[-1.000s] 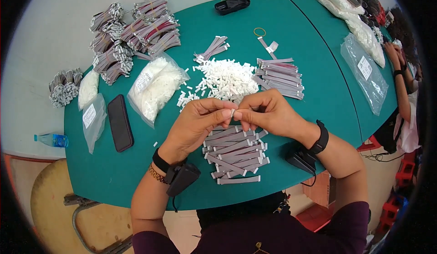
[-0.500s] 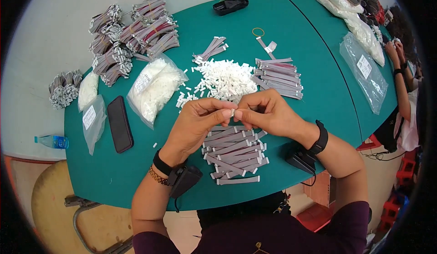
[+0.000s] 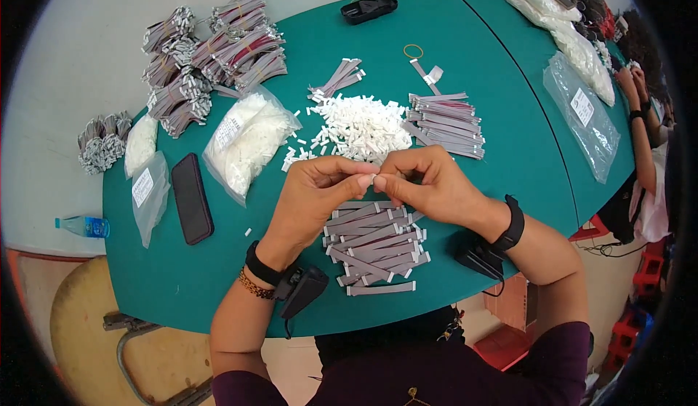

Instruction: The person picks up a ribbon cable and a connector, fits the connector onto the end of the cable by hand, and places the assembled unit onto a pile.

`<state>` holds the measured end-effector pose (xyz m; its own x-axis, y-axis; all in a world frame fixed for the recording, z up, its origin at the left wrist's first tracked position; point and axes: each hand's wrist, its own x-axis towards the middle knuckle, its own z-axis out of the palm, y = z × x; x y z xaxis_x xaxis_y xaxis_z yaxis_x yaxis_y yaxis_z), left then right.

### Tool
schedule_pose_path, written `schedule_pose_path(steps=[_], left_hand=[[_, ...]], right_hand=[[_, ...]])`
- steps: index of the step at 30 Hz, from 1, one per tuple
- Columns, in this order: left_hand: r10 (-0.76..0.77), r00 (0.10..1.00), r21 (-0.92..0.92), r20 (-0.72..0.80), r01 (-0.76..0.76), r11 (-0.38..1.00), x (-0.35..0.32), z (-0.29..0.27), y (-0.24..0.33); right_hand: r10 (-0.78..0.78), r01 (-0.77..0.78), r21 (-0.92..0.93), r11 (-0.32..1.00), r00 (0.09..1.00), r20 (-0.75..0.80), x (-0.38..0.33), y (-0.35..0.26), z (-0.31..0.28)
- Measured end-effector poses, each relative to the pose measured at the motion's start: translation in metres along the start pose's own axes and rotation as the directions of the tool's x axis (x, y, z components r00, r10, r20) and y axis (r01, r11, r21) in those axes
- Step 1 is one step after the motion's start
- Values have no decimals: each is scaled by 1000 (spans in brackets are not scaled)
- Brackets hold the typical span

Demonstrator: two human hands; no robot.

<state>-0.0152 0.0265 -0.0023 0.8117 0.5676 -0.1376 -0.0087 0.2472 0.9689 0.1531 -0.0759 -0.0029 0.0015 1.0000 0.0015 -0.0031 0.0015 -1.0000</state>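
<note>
Far left, a clear bottle [image 3: 82,226] lies on its side, and then comes a dark phone [image 3: 193,199] with its long axis pointing away from the body. Next along, a clear bag [image 3: 251,144] bulges with white pieces. Now the left hand [image 3: 314,188]: thumb and forefinger pinched narrow, tips meeting the other hand's. And there, right at the meeting point, is the small white piece [image 3: 374,179], held between both sets of fingertips and up above the green table [image 3: 509,115]. Neither hand is nearer; it sits squarely between them. Which way its long axis runs I can't tell, as the fingers cover most of it. Straight beyond the pinch spreads the heap of white connectors [image 3: 363,126]; on the body side, just below, lie the loose grey cables [image 3: 378,250], mostly running side to side. Here's the right hand [image 3: 425,184], its thumb and forefinger equally tight on that piece. Just beyond it, further right, rests a stack of grey cables [image 3: 447,126], ends roughly lined up.
</note>
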Motion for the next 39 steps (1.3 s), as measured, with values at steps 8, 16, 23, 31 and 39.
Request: schedule_pose_path(steps=[8,16,23,31,39], left_hand=[[12,1000,0,-12,-12,1000,0,1,-1],[72,996,39,-44,-70,997,-1,6,-1],[95,992,50,-86,-91,995,-1,11,0],[64,997,15,-36,-64,998,1,6,-2],[69,991,146,115,-85,986,4,-1,2]], right_hand=[[-25,25,-4,1000,1000,-4,0,4,0],[38,-39,-59,998,999,-18,1,-5,1],[-205,174,-348,921,977,-53,-1,1,2],[-25,23,-65,998,999,-33,1,-3,2],[9,-9,-4,1000,1000,5,1,-2,0]])
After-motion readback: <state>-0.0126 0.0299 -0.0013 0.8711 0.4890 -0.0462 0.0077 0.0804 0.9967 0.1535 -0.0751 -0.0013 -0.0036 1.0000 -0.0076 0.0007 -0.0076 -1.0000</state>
